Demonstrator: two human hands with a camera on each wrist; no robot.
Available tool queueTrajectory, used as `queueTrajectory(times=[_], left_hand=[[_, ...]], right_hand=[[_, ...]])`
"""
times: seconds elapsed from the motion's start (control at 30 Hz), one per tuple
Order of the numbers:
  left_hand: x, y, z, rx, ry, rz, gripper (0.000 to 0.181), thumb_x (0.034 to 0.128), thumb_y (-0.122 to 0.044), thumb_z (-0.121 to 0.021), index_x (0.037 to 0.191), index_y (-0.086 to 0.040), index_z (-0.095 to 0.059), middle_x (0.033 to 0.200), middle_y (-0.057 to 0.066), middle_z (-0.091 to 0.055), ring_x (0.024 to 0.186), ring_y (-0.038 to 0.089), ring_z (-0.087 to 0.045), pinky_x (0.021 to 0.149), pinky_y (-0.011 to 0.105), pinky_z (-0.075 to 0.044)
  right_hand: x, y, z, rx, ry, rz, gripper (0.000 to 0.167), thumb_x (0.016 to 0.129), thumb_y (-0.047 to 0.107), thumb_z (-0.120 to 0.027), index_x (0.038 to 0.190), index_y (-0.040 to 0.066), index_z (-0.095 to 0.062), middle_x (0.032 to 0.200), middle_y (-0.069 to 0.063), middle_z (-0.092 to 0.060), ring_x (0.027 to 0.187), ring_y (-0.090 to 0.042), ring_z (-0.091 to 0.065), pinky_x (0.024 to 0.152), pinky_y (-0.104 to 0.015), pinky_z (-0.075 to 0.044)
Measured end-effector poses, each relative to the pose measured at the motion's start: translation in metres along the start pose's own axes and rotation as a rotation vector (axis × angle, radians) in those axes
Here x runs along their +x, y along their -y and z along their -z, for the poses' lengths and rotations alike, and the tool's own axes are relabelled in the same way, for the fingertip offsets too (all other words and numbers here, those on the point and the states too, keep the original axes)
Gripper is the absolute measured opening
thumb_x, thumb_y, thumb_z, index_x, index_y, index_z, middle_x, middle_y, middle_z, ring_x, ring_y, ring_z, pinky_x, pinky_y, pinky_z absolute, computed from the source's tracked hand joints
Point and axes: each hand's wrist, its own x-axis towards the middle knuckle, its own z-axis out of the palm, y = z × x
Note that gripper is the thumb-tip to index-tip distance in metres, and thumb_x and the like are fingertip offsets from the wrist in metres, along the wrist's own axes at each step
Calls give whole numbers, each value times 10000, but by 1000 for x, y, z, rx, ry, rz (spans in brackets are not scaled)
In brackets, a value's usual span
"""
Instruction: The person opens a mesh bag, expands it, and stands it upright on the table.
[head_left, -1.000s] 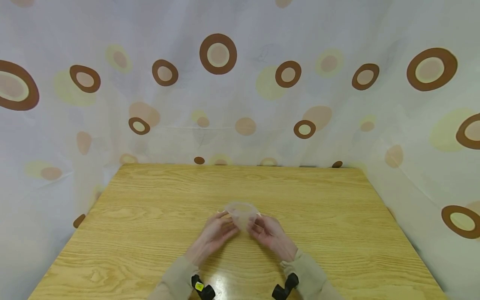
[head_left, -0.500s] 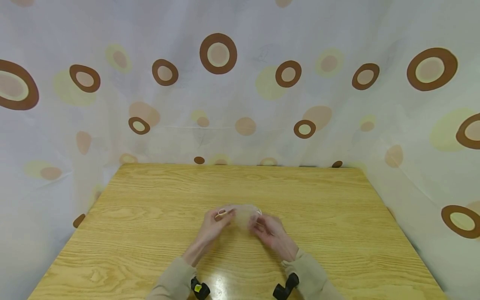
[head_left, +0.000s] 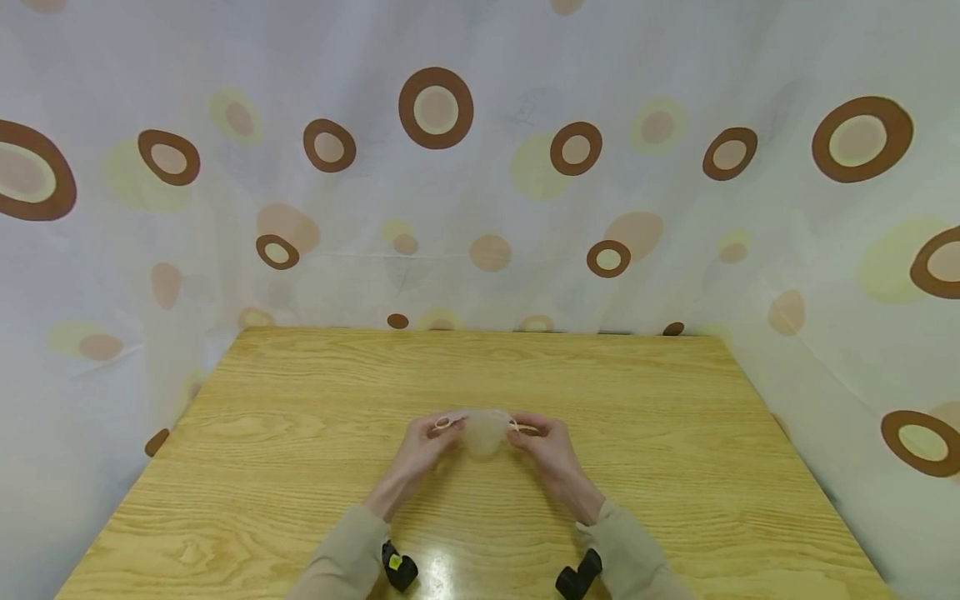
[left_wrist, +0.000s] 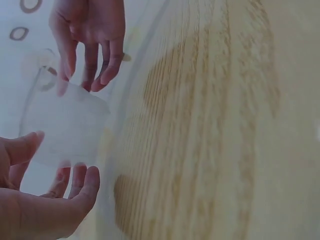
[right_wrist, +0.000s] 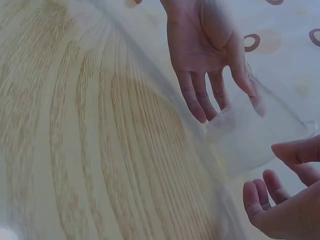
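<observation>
A small sheer whitish drawstring pouch (head_left: 486, 437) hangs between the two hands above the table, its mouth upward. A pale cord loop (head_left: 443, 423) sticks out at its left top corner, and another cord (head_left: 522, 427) at its right. My left hand (head_left: 422, 447) pinches the left top corner between thumb and fingers. At the right top corner, my right hand (head_left: 549, 452) pinches the pouch in the same way. In the left wrist view the other fingers of the right hand (left_wrist: 92, 30) hang loosely beside the pouch (left_wrist: 67, 130). Nothing can be made out inside it.
A wood-grain table (head_left: 315, 400) lies beneath the hands. Patterned cloth (head_left: 480, 192) with brown rings closes off the back and both sides. Black wrist devices (head_left: 400, 568) sit at both cuffs.
My left hand has moved from the pouch's side up to its left corner. The right hand has shifted up to the right corner. The cords now show more plainly at both sides.
</observation>
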Motion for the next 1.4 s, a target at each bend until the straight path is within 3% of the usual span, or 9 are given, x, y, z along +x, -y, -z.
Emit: queueTrajectory(times=[0.17,0.27,0.33,0.47,0.63,0.87,1.03,1.23,1.4], left_hand=[[2,5,2,-78,4,37,219,980,-31,-612,1121,128,-664,1114,38,-696,967,77,-620,882,261,-528],[2,7,5,-104,42,34,274,986,-11,-588,1222,121,-634,1274,146,-673,1025,58,-619,916,241,-516],[1,7,6,-110,72,29,346,992,0,-572,1315,123,-577,1434,215,-569,1100,69,-614,931,233,-510],[0,8,10,-112,112,16,404,991,25,-555,1373,145,-501,1563,260,-397,1258,181,-575,930,223,-505],[-1,8,12,-118,132,9,435,979,59,-548,1394,157,-457,1593,263,-338,1387,352,-483,964,229,-500],[-1,7,14,-136,111,31,503,968,81,-558,1452,116,-422,1513,291,-431,1323,302,-530,945,207,-517],[-3,6,15,-122,109,33,527,972,51,-580,1472,85,-417,1356,157,-517,1244,220,-536,944,216,-523],[-4,8,18,-120,95,43,538,968,39,-592,1477,70,-419,1354,111,-482,1367,325,-443,950,202,-509],[-4,11,19,-132,72,34,543,950,73,-594,1465,88,-423,1265,58,-484,1324,307,-451,913,185,-514]], right_hand=[[1,0,-1,-38,-3,-3,287,875,-72,-680,1160,-100,-690,1146,-130,-658,839,-123,-613,783,-299,-547],[3,-1,-1,-45,1,-3,280,870,-76,-687,1149,-92,-700,1151,-130,-670,836,-126,-601,772,-290,-545],[4,-2,-1,-44,4,-6,279,869,-75,-694,1148,-83,-706,1141,-107,-675,835,-130,-583,762,-285,-542],[5,-2,-1,-31,16,-23,295,869,-70,-701,1163,-76,-703,1100,-58,-680,837,-134,-566,750,-278,-541],[5,-2,-1,-21,35,-36,326,875,-69,-690,1200,-81,-682,1066,-47,-679,842,-128,-581,747,-273,-548],[7,-3,0,1,45,-39,359,871,-74,-690,1228,-89,-660,1021,-39,-688,844,-118,-601,759,-273,-545],[7,-4,2,-12,55,-32,369,886,-56,-687,1252,-83,-647,1049,-58,-690,855,-114,-605,765,-272,-541],[5,-5,4,-9,70,-28,386,895,-55,-679,1275,-93,-623,1015,-29,-671,851,-105,-609,769,-257,-547],[4,-5,7,-1,63,-24,409,886,-71,-675,1286,-116,-600,1014,-11,-671,869,-100,-609,774,-242,-553]])
